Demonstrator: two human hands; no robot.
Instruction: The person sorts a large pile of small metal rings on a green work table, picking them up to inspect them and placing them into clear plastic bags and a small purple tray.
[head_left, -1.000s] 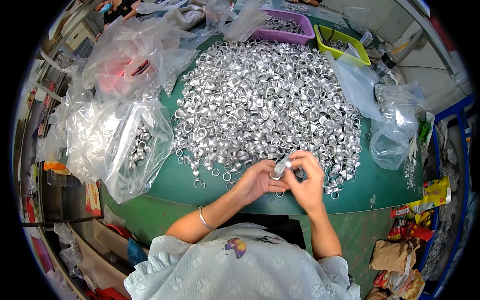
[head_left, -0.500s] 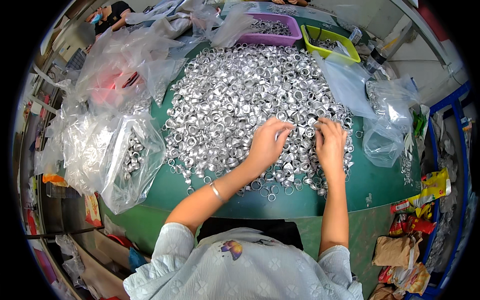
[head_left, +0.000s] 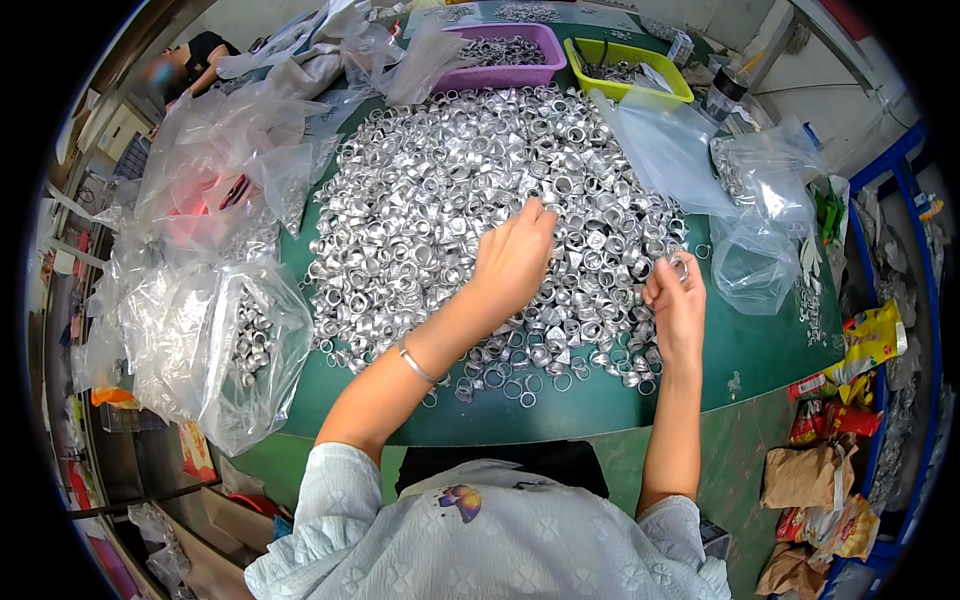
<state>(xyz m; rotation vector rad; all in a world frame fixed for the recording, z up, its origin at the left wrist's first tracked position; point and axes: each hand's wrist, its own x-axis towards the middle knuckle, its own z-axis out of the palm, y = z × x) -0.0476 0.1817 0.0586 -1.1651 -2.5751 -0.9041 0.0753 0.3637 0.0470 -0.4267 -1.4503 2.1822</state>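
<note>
Green tabletop [head_left: 450, 428]: left hand [head_left: 515, 258] over ring pile [head_left: 420, 220], fingers bunched, contents unclear; right hand [head_left: 678, 305] at pile's right edge pinches one ring [head_left: 685, 270], light rim grip advisable.

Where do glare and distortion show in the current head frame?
Head: glare streaks the front left bag; glints dot the rings. Head: fisheye bend, the near edge of the table curving; corners black.

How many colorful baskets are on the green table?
2 plainly: a purple basket and a lime-green basket, side by side beyond the pile of rings. Something pink under clear bags might be another.
</note>
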